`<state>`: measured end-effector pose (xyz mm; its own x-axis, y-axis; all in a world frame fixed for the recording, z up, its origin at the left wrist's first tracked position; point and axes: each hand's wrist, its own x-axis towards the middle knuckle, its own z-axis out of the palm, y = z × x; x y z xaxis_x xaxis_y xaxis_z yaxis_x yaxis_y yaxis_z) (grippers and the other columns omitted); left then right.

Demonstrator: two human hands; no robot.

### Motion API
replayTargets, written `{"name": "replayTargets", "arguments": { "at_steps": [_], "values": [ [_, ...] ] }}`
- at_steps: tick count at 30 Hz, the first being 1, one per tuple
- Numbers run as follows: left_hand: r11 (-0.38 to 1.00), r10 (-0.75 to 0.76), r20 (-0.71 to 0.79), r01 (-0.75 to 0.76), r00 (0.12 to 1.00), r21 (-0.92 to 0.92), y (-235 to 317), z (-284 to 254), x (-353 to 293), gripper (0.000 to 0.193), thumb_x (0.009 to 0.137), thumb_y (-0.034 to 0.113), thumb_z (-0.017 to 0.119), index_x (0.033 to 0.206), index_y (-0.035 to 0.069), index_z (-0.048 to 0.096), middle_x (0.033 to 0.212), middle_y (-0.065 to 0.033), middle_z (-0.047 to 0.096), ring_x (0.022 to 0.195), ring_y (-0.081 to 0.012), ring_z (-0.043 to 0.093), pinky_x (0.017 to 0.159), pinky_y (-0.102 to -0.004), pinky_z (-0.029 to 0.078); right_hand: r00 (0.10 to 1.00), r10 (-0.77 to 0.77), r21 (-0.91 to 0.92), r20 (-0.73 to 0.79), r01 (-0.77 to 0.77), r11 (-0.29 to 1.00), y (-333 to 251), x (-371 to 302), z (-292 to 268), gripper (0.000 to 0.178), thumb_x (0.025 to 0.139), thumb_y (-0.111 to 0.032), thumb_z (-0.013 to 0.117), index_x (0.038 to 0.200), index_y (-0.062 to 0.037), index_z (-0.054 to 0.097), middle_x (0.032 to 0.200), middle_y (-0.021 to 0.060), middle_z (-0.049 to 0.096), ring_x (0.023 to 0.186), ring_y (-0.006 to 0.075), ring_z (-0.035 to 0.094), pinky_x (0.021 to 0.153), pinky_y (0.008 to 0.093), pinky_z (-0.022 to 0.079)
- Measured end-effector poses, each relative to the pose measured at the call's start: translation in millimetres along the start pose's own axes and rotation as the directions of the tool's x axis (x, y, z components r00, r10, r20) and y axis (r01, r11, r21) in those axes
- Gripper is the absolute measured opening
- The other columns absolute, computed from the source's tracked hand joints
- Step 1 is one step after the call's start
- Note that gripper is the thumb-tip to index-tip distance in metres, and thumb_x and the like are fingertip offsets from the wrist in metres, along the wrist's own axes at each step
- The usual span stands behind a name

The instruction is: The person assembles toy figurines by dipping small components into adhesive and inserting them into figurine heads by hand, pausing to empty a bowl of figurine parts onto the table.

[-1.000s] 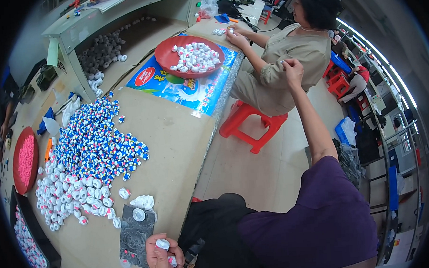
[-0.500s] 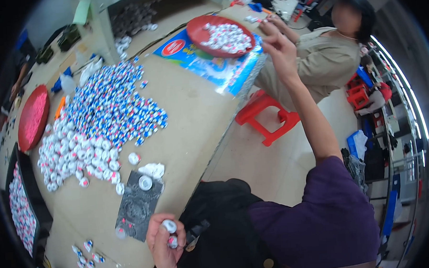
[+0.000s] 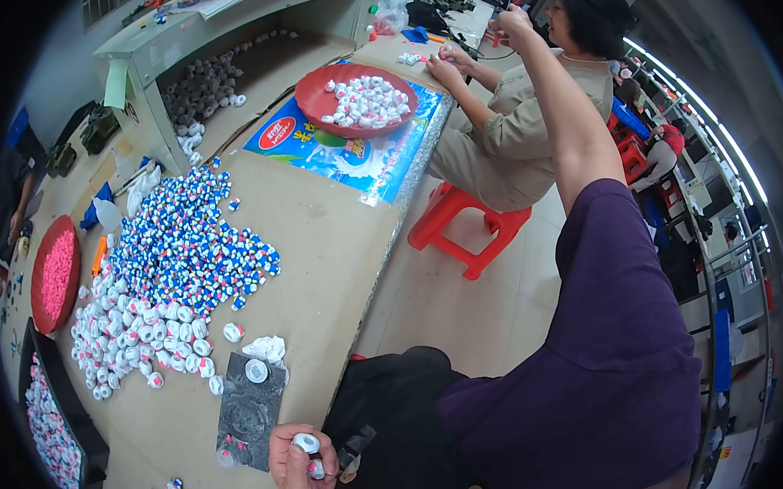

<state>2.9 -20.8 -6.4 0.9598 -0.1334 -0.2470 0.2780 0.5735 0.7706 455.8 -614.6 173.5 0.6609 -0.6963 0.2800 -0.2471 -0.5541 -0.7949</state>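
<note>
My left hand [image 3: 298, 465], at the table's near edge, is closed round small white rounded pieces [image 3: 307, 442]; two show between the fingers, the lower one with a pink mark. Far out to the upper right reaches my right arm in a purple sleeve. Its hand [image 3: 511, 24] is raised beside a co-worker, with the fingers too small and turned away to read. Next to my left hand lies a dark grey slab [image 3: 246, 412] bearing a clear round cap [image 3: 256, 370], pink bits and a small clear cup [image 3: 225, 459]. Crumpled white tissue [image 3: 265, 350] touches its far end.
Heaps of white pieces [image 3: 142, 334] and blue-and-white pieces [image 3: 181, 236] cover the left of the table. Around them are a red bowl of pink bits [image 3: 77, 284], a black tray [image 3: 92, 437] and a red bowl of white pieces [image 3: 308, 89]. A co-worker [image 3: 510, 147] sits on a red stool [image 3: 448, 242].
My right hand has moved up and farther away, past the co-worker's hands. The view has shifted. My left hand still holds the white pieces.
</note>
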Motion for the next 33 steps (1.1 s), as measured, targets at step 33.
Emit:
{"name": "replayTargets", "arguments": {
  "at_steps": [33],
  "values": [
    [0.971,0.155,-0.210,-0.188,0.965,-0.147,-5,-7,7,0.031,0.097,0.027,0.055,0.116,0.003,0.052,0.095,-0.0054,0.062,0.053,-0.0021,0.042,0.043,-0.0164,0.027,-0.161,-0.897,0.757,0.411,0.610,0.237,-46,-551,109,0.011,0.071,0.003,0.067,0.080,-0.0016,0.061,0.079,0.0090,0.057,0.075,0.0256,0.060,0.064,0.0339,0.048]
  ]
}}
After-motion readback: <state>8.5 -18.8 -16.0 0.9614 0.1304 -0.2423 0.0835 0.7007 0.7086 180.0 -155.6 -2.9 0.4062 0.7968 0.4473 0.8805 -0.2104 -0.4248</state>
